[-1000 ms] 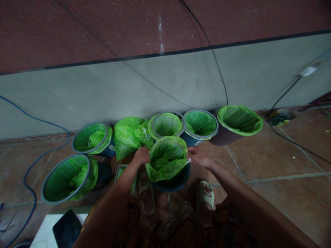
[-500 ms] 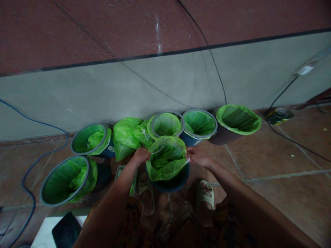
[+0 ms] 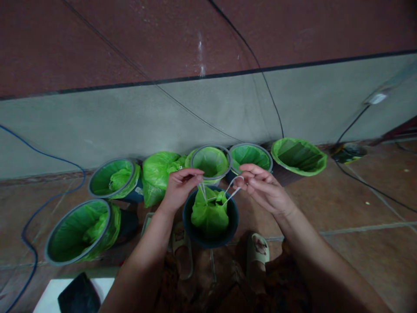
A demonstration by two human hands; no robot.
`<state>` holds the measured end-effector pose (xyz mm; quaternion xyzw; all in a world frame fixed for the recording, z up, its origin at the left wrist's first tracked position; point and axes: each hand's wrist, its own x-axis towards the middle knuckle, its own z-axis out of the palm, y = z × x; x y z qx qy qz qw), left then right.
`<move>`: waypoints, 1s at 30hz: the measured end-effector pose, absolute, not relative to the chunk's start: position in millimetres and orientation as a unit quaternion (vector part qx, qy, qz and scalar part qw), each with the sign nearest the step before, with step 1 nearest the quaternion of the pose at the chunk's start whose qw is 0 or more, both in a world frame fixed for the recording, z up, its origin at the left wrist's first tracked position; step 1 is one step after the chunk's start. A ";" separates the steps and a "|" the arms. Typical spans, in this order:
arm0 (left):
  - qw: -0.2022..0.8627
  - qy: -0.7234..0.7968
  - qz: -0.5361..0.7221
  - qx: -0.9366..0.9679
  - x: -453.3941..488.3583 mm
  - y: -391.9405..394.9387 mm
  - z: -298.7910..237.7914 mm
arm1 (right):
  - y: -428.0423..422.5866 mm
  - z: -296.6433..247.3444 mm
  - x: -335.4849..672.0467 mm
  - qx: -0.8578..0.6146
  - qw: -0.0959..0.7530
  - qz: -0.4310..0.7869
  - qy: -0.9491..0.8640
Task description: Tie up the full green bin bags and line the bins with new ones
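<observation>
A green garbage bag (image 3: pixel 210 217) with its mouth gathered sits inside the dark blue bin (image 3: pixel 235 226) between my feet. White drawstrings rise from both sides of the bag's mouth. My left hand (image 3: pixel 183 184) pinches the left drawstring (image 3: pixel 203 191) between thumb and fingertips. On the other side, my right hand (image 3: pixel 265 187) has the right drawstring (image 3: pixel 233 194) looped at its fingers, palm partly turned up. Both hands are above the bin's rim, a short way apart.
Along the wall stand several bins with green liners, such as a brown bin (image 3: pixel 289 174) and a grey-rimmed bin (image 3: pixel 112 200). A full green bag (image 3: pixel 156 174) leans among them. A blue cable (image 3: pixel 35 208) runs at left. A dark flat object (image 3: pixel 80 295) lies on a white surface (image 3: pixel 48 295).
Both hands have let go of the bag's open rim and now hold its drawstrings higher up. The bag's mouth has drawn together and sunk into the bin.
</observation>
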<state>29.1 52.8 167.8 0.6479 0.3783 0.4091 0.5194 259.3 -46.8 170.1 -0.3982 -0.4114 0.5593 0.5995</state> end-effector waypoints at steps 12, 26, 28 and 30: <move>0.586 0.248 0.325 0.699 67.8 41.2 161.1 | -23.7 138.3 217.2 -0.480 0.456 0.578 -0.476; 0.461 0.350 0.096 0.810 79.2 38.1 114.3 | -16.0 143.1 240.9 -0.477 0.564 0.572 -0.356; 0.456 0.368 0.084 0.806 80.4 36.7 109.4 | -15.7 141.6 242.9 -0.479 0.569 0.568 -0.354; 0.468 0.375 0.079 0.796 81.8 36.9 105.0 | -15.1 140.0 245.3 -0.488 0.570 0.553 -0.360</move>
